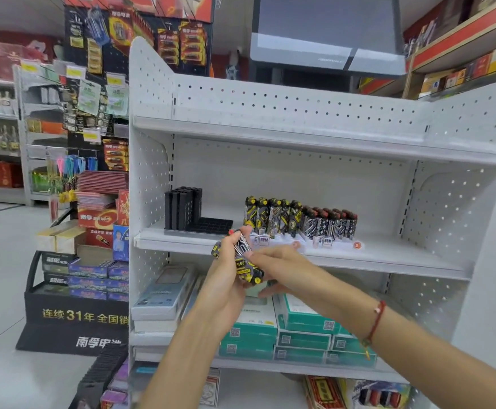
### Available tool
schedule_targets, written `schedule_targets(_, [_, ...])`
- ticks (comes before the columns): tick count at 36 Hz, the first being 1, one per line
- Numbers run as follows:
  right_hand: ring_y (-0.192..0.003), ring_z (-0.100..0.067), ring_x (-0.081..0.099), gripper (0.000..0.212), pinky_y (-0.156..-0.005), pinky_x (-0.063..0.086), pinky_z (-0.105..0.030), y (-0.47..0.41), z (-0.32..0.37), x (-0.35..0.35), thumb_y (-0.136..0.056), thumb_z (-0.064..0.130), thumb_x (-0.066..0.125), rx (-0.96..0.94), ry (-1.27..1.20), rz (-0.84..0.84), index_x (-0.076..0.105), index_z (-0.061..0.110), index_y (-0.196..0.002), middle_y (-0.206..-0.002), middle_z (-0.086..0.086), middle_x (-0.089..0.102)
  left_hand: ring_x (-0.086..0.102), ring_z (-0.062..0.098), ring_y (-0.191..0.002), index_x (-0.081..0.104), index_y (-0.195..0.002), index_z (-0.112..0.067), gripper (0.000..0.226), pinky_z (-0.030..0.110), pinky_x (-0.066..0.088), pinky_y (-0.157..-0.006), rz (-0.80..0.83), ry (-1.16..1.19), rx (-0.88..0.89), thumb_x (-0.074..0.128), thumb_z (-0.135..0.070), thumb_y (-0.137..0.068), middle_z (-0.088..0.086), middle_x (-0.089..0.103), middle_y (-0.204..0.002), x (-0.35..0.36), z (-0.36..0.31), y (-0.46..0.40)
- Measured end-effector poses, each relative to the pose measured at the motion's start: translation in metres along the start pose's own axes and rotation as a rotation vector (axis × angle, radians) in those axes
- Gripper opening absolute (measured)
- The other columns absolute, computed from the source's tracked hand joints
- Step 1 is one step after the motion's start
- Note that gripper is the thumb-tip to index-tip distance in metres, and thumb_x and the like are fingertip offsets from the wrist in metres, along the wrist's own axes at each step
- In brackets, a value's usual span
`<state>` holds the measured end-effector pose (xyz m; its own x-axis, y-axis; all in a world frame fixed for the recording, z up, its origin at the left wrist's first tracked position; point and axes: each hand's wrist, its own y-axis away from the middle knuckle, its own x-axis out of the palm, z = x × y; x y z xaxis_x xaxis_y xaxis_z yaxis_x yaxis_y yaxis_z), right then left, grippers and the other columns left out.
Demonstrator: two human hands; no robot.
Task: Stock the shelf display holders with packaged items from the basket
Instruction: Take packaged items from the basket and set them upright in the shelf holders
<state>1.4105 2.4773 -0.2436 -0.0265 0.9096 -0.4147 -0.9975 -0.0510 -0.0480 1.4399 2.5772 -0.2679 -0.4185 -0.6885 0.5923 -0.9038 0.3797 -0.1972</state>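
Left hand grips lighter bundle, long axis 11-to-5 o'clock; right hand pinching one; display holder at 1 o'clock.

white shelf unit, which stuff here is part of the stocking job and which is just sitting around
Part of the job:
- bundle of black-and-yellow patterned lighters, gripped by the left hand; right hand pinching one
- rows of patterned lighters standing in clear display holders
- black plastic slotted tray, partly filled

Just lying about:
- teal and white boxes, lower shelf
- battery display stand
- grey monitor
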Motion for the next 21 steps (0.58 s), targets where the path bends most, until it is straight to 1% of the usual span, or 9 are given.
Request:
schedule_targets(2, [-0.073, -0.003, 0.064, 0.026, -0.067, 0.053, -0.021, 0.0, -0.003, -0.004, -0.096, 0.033, 0.053, 0.007, -0.032, -0.001, 0.07, 0.014, -0.103, -0.091, 0.0, 0.072, 0.072, 0.013, -0.08, 0.061, -0.102, -0.026, 0.024, 0.041, 0.05, -0.082, -0.018, -0.048, -0.001, 0.039, -0.033, -0.1, 0.001, 0.075, -0.093, -0.003, 0.003, -0.002])
schedule_targets(4, [-0.079, -0.007, 0.062, 0.029, -0.07, 0.053, -0.02, -0.002, -0.009, -0.007, -0.095, 0.033, 0.053, -0.038, 0.018, -0.053, 0.071, 0.012, -0.103, -0.093, -0.001, 0.072, 0.069, 0.018, -0.09, 0.065, -0.104, -0.027, 0.024, 0.04, 0.05, -0.084, -0.079, -0.096, -0.016, 0.044, -0.036, -0.098, 0.0, 0.072, -0.102, -0.006, 0.005, -0.005])
schedule_targets(8, [-0.066, -0.008, 0.058, 0.029, -0.07, 0.057, -0.022, 0.0, -0.017, -0.006, -0.097, 0.028, 0.051, -0.173, 0.17, -0.192, 0.07, 0.017, -0.078, -0.067, 0.006, 0.062, 0.067, 0.014, -0.086, 0.067, -0.099, -0.019, 0.025, 0.032, 0.052, -0.074, -0.16, -0.022, -0.058, 0.046, -0.033, -0.098, -0.002, 0.073, -0.097, 0.0, 0.014, -0.007])
schedule_targets(10, [-0.052, -0.001, 0.053, 0.033, -0.069, 0.054, -0.015, 0.002, -0.022, -0.007, -0.098, 0.026, 0.049, -0.202, 0.228, -0.245, 0.062, 0.023, -0.068, -0.057, 0.009, 0.056, 0.065, 0.014, -0.079, 0.068, -0.097, -0.014, 0.026, 0.029, 0.052, -0.064, -0.232, 0.049, -0.074, 0.046, -0.029, -0.098, 0.002, 0.073, -0.092, 0.008, 0.019, -0.008])
schedule_targets(12, [-0.046, 0.001, 0.048, 0.033, -0.06, 0.045, -0.014, 0.005, -0.026, -0.014, -0.099, 0.026, 0.046, -0.186, 0.244, -0.315, 0.063, 0.017, -0.072, -0.059, 0.005, 0.058, 0.062, 0.016, -0.078, 0.064, -0.097, -0.01, 0.024, 0.026, 0.049, -0.058, -0.308, 0.123, -0.11, 0.045, -0.023, -0.098, 0.007, 0.067, -0.102, 0.014, 0.024, -0.011])
schedule_targets(14, [-0.054, -0.004, 0.054, 0.03, -0.055, 0.043, -0.019, 0.01, -0.028, -0.029, -0.1, 0.026, 0.045, -0.127, 0.091, -0.358, 0.066, 0.008, -0.089, -0.073, -0.002, 0.064, 0.06, 0.017, -0.089, 0.053, -0.084, -0.014, 0.024, 0.027, 0.048, -0.066, -0.351, 0.233, -0.159, 0.038, -0.022, -0.101, 0.004, 0.062, -0.107, 0.02, 0.025, -0.01])
schedule_targets(16, [-0.06, -0.007, 0.059, 0.024, -0.052, 0.045, -0.015, 0.015, -0.025, -0.051, -0.099, 0.023, 0.045, -0.079, -0.162, -0.374, 0.063, 0.008, -0.1, -0.082, -0.001, 0.068, 0.06, 0.017, -0.085, 0.043, -0.074, -0.016, 0.031, 0.031, 0.048, -0.072, -0.381, 0.312, -0.202, 0.037, -0.027, -0.102, 0.001, 0.062, -0.094, 0.022, 0.024, -0.009])
schedule_targets(19, [-0.07, -0.007, 0.062, 0.016, -0.064, 0.049, -0.018, 0.022, -0.022, -0.094, -0.099, 0.021, 0.045, -0.028, -0.324, -0.465, 0.059, 0.014, -0.096, -0.083, 0.001, 0.07, 0.048, 0.013, -0.06, 0.041, -0.067, -0.013, 0.038, 0.034, 0.051, -0.082, -0.403, 0.322, -0.271, 0.044, -0.033, -0.1, 0.002, 0.05, -0.063, 0.021, 0.025, -0.01])
schedule_targets(21, [-0.073, -0.008, 0.062, 0.013, -0.065, 0.047, -0.02, 0.024, -0.021, -0.123, -0.098, 0.018, 0.045, -0.022, -0.427, -0.497, 0.056, 0.011, -0.1, -0.085, -0.001, 0.07, 0.038, 0.012, -0.054, 0.04, -0.064, -0.01, 0.04, 0.033, 0.053, -0.076, -0.404, 0.347, -0.296, 0.048, -0.03, -0.098, 0.002, 0.042, -0.047, 0.022, 0.027, -0.01])
